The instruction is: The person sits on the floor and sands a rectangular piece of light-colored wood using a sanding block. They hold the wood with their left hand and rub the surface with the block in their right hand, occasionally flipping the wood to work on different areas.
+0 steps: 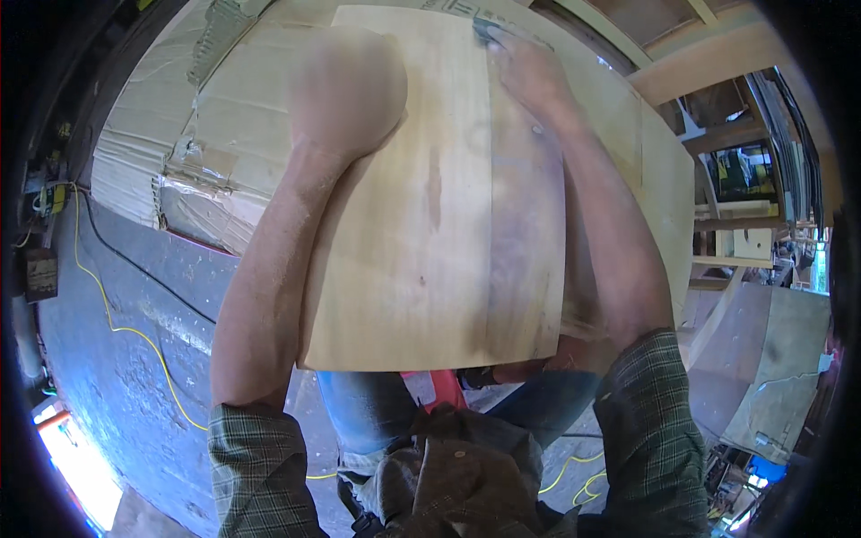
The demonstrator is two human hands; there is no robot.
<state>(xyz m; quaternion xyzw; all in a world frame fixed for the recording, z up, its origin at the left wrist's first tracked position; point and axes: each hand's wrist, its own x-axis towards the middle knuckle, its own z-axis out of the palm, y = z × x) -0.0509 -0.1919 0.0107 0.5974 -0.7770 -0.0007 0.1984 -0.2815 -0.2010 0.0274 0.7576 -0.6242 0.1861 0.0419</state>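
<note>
A pale, flat wooden panel (386, 269) lies in front of me, its near edge above my lap. It has a darker strip with a greyish stain along its right side and a small brown streak near the middle. Over its far left edge is my left hand (348, 94), smeared so that its fingers cannot be made out. At the far right corner of the panel, my right hand (529, 70) is closed on a small dark grey piece (487, 30), whose kind I cannot make out. Both forearms reach forward along the panel's sides.
Flattened cardboard (242, 103) with torn tape spreads under and left of the panel. A yellow cord (134, 332) and a black cable (134, 255) run over the grey floor at left. Wooden shelving (717, 134) with upright sheets stands at right.
</note>
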